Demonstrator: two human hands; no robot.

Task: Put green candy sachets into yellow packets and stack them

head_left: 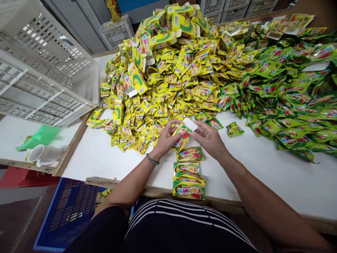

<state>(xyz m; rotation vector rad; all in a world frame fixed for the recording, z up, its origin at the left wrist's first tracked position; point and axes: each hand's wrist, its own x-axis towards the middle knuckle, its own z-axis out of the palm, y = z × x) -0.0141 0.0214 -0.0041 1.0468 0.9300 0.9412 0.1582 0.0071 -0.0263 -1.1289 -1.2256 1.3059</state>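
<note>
Over the white tabletop, my left hand (168, 137) grips a small yellow-green candy box (183, 138), its thumb across the printed front. My right hand (207, 138) pinches the same box near its raised white flap (190, 124). Just below my hands, a short column of printed candy packs (189, 189) in yellow and green lies toward the table's front edge. Ahead of my fingers spreads a heap of yellow candy sachets (158, 102). A lone green sachet (234, 129) rests right of my right hand.
Green sachets (295, 102) pile up at the right. Flat and folded yellow boxes (181, 24) top the heap. A white plastic crate (79, 80) stands tilted at left, near a white mug (44, 154) and a green scoop-like piece (42, 137). A blue crate (52, 218) sits below.
</note>
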